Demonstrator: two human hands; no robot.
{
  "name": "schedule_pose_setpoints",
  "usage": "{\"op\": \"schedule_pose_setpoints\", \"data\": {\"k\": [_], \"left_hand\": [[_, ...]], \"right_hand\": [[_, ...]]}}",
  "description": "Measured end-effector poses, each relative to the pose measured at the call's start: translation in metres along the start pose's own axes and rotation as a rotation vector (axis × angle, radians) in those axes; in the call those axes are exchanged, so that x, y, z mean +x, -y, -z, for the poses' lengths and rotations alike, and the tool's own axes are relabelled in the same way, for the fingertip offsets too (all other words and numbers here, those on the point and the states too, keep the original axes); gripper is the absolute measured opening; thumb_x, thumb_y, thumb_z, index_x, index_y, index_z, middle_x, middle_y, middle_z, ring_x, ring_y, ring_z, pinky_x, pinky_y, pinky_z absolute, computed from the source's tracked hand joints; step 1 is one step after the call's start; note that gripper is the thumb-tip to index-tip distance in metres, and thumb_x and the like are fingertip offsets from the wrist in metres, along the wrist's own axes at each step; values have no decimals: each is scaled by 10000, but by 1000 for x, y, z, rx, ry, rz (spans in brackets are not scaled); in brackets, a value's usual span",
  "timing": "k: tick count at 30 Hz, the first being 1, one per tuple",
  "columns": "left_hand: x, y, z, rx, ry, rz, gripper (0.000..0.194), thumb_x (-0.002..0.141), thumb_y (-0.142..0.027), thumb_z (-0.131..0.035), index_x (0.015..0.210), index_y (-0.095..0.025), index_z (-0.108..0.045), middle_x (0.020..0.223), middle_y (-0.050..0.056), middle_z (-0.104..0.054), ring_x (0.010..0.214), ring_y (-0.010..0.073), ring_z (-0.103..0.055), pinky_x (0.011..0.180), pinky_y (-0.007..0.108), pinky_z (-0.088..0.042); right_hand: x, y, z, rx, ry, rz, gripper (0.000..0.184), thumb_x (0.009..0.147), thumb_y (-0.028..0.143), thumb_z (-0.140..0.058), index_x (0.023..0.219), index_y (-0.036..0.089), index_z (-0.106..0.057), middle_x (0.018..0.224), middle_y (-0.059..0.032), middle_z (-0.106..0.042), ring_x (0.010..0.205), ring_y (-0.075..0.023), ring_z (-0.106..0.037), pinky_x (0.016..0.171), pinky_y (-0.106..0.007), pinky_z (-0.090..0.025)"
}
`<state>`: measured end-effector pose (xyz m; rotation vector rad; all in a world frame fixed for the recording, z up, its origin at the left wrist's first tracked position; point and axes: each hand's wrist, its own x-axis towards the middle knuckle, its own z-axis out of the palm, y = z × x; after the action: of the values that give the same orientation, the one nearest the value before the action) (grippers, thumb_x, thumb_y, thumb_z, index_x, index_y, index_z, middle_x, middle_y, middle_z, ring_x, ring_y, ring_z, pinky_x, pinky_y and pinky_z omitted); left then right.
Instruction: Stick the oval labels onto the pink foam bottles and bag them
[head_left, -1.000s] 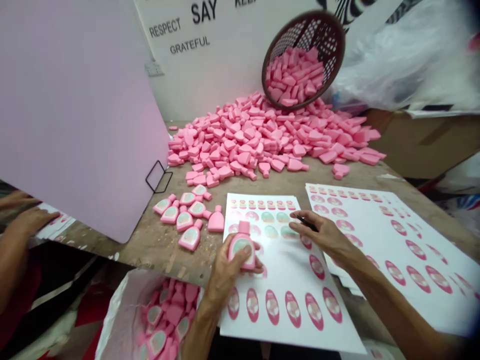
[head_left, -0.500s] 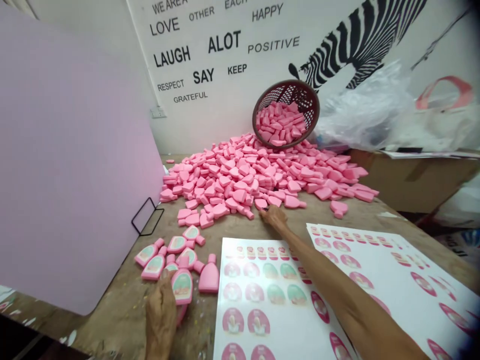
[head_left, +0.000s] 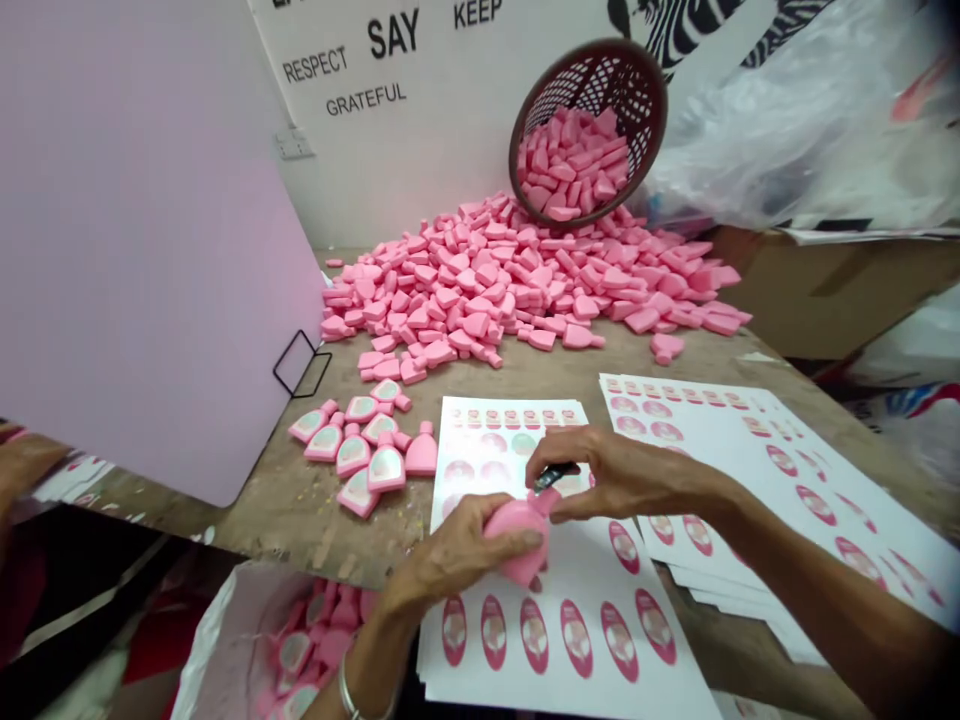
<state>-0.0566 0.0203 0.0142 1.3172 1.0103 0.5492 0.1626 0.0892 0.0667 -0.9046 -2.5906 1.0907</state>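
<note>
My left hand (head_left: 480, 550) is closed round a pink bottle-shaped piece (head_left: 517, 535), held over a sheet of printed stickers (head_left: 555, 690). My right hand (head_left: 592, 470) grips a small black-and-silver tool (head_left: 555, 476), perhaps a small cutter, and its fingers are at the neck of the same piece. Left of the sheet lies a group of pink pieces with oval labels (head_left: 386, 468), and one plain pink piece (head_left: 422, 452) beside them. The underside of the held piece is hidden.
Behind is a heap of pink pieces (head_left: 480, 290) spilling from a tipped brown basket (head_left: 651, 130). More sticker sheets (head_left: 750, 470) lie at right. A pink board (head_left: 150, 250) stands left. A white bag (head_left: 225, 620) of labelled pieces is below. Another person's hand (head_left: 26, 475) shows at the left edge.
My right hand has drawn back from the heap to over the sticker sheet. My left hand has moved right from the labelled pieces and now holds a pink piece. The view has tilted down.
</note>
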Motion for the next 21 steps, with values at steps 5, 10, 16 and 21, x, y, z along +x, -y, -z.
{"op": "schedule_pose_setpoints", "data": {"k": [5,10,16,21], "left_hand": [[-7,28,-18,-295,-365,26,390,782,-491,-635,924,-128,-615,717,36,-652,536,123,-602,542,239,-500],[9,31,-20,-283,-484,-16,399,791,-495,-624,952,-131,-598,765,60,-657,548,148,-649,483,220,-500],[45,26,-25,-366,-434,-46,452,759,-494,-665,997,-127,-550,819,58,-618,675,220,-710,574,294,-574],[53,32,-29,-347,-422,-36,453,793,-508,-624,1017,-125,-537,818,63,-613,721,242,-720,586,286,-574]], "right_hand": [[-5,-45,-62,92,-461,-260,321,910,466,-429,964,220,-627,862,-37,-673,753,-174,-594,693,-304,-457],[-6,-81,-101,-270,-740,-380,213,896,372,-465,875,217,-609,809,-47,-689,738,-201,-596,693,-334,-392],[-1,-81,-97,-435,-755,-362,161,880,302,-497,856,207,-625,830,-51,-698,817,-225,-589,765,-362,-293],[-1,-83,-101,-463,-747,-338,142,862,292,-513,819,208,-619,770,-40,-683,791,-206,-576,786,-351,-286]]}}
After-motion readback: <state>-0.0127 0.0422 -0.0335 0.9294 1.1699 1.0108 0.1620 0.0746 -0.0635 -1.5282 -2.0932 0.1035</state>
